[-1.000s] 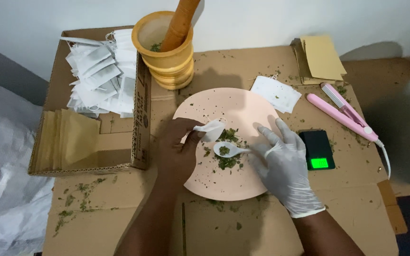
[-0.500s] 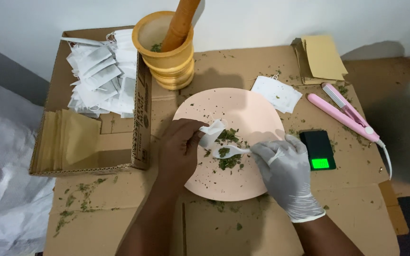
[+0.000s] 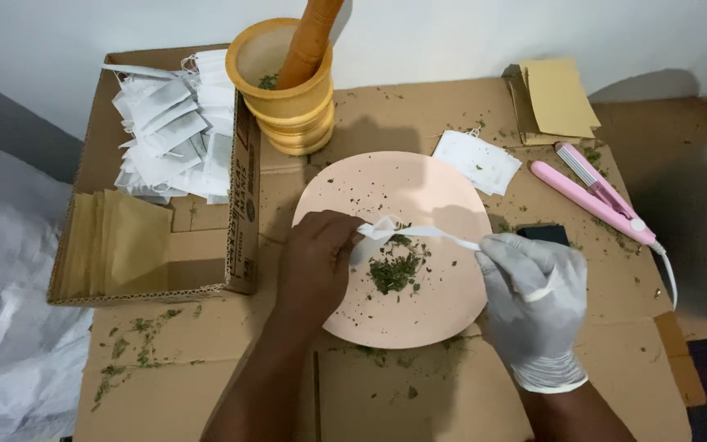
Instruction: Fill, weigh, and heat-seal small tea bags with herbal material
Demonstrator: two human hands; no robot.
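**Spoon at the mouth of the sachet, above the herb pile**

I hold a small white sachet [image 3: 380,229] over the pink plate [image 3: 419,184], just above the heap of chopped green herbs [image 3: 394,270] lying near the plate's middle. My bare left hand [image 3: 317,258] is curled closed, fingers pinching the sachet's left edge. My gloved right hand [image 3: 533,299] is closed around the handle of a white spoon [image 3: 439,235], whose tip meets the sachet.

Behind the plate stands a yellow wooden mortar [image 3: 288,90] with its pestle [image 3: 308,41] leaning inside. Left of the plate sits an open cardboard box [image 3: 239,205] with white sachets [image 3: 169,131] and tan envelopes [image 3: 116,241]. Right of the plate lie another white sachet [image 3: 478,161], a pink heat sealer [image 3: 595,192] and more tan envelopes [image 3: 558,98].
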